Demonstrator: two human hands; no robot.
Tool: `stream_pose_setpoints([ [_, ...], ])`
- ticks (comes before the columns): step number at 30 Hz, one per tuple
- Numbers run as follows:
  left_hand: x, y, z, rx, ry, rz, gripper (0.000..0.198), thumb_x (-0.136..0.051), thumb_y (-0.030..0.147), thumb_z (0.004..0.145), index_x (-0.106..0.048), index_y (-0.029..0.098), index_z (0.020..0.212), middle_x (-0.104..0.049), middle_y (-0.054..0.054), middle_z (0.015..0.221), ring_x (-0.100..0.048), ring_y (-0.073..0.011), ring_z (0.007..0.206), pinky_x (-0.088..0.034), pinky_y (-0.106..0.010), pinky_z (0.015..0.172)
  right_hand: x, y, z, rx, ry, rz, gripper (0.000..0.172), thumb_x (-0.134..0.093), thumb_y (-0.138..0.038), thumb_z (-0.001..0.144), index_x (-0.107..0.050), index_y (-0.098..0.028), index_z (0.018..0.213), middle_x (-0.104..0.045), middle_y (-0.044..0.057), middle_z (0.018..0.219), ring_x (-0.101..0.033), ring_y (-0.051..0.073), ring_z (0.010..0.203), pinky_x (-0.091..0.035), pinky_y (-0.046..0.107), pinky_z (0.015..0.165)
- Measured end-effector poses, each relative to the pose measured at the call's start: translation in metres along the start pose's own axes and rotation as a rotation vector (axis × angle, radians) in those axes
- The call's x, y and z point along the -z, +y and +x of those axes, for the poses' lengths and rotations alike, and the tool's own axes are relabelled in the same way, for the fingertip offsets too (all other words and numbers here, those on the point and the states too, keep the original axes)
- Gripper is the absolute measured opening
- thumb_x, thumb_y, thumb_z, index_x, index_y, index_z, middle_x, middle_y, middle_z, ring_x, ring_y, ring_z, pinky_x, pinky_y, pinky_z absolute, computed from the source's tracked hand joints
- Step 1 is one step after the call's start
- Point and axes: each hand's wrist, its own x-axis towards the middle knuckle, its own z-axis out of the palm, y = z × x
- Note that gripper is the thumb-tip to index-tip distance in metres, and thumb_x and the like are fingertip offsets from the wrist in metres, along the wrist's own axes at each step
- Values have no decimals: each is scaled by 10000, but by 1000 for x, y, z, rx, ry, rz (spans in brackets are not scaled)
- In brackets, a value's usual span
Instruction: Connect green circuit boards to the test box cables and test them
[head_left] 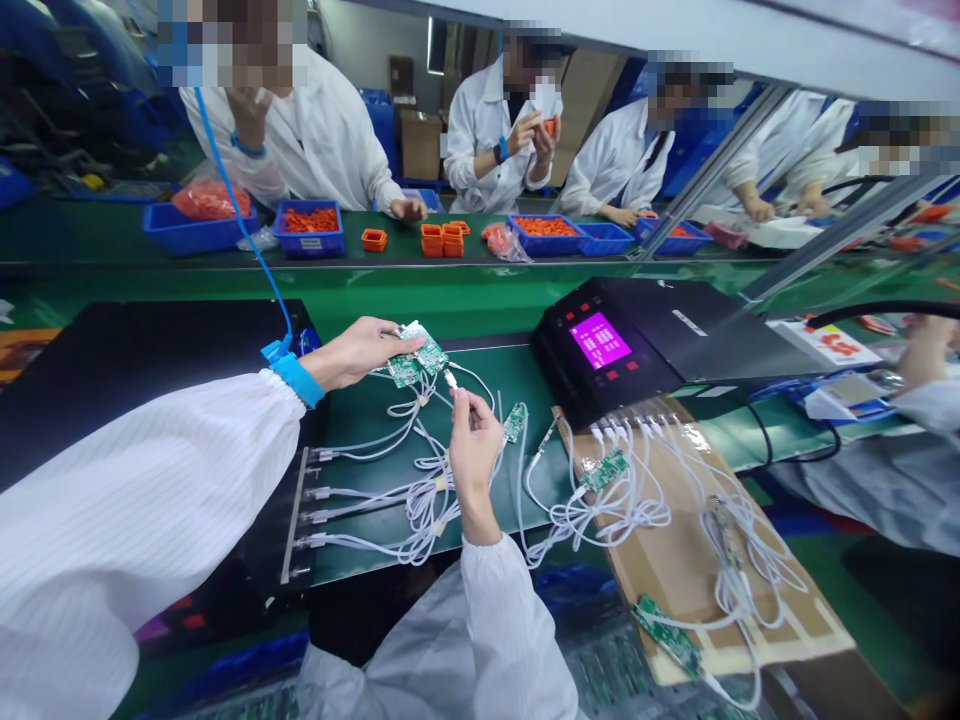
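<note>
My left hand (pixel 358 350) is closed on a small stack of green circuit boards (pixel 417 357), held above the green bench (pixel 495 375). A blue wrist strap (pixel 296 375) with a blue coiled cord sits on that wrist. My right hand (pixel 472 440) pinches the plug end of a white cable (pixel 450 379), just below and right of the boards. Several more white cables (pixel 390 490) run from a black fixture at the left and lie tangled under both hands. One green board (pixel 514 421) hangs on a cable right of my right hand.
A black tester (pixel 600 345) with a lit pink screen stands to the right, its white cables and boards (pixel 604 468) spread over cardboard (pixel 675 570). Across a green conveyor (pixel 450 300), several people in white coats handle orange parts in blue bins (pixel 309 228). Another person's sleeve (pixel 930 400) is far right.
</note>
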Motion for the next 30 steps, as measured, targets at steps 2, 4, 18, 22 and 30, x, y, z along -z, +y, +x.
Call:
stream_pose_setpoints([
  [2, -1, 1, -1, 5, 2, -26, 428, -989, 396, 602, -762, 116, 832, -755, -101, 775, -669, -181, 693, -474, -285, 602, 0, 0, 0, -4, -4, -3, 441, -624, -550, 946, -773, -139, 1006, -777, 107, 985, -690, 214, 897, -544, 350, 862],
  [4, -2, 3, -3, 16, -3, -35, 421, -997, 377, 590, -764, 111, 818, -757, -104, 779, -671, -177, 688, -472, -285, 603, 0, 0, 0, -2, -16, -3, 450, -631, -559, 941, -772, -136, 1006, -774, 104, 968, -685, 211, 885, -541, 344, 845],
  [18, -2, 7, -4, 82, -7, -30, 434, -1000, 355, 594, -776, 91, 856, -766, -104, 834, -652, -150, 675, -441, -282, 606, -3, -4, 0, -4, -20, 18, 431, -636, -537, 931, -772, -132, 985, -772, 94, 935, -681, 201, 861, -546, 339, 830],
  [22, -2, 7, -5, 69, -22, 0, 383, -974, 351, 641, -776, 95, 846, -767, -107, 844, -640, -146, 662, -411, -277, 577, -2, -5, 2, -2, -40, 22, 426, -637, -536, 931, -770, -133, 970, -771, 85, 924, -690, 203, 871, -550, 335, 834],
  [30, -4, 10, -9, 28, 0, 107, 396, -985, 354, 591, -763, 113, 813, -680, -30, 689, -504, -94, 562, -279, -258, 507, 0, -5, 0, 27, -68, 10, 365, -648, -489, 945, -773, -145, 950, -767, 72, 923, -688, 200, 889, -532, 317, 849],
])
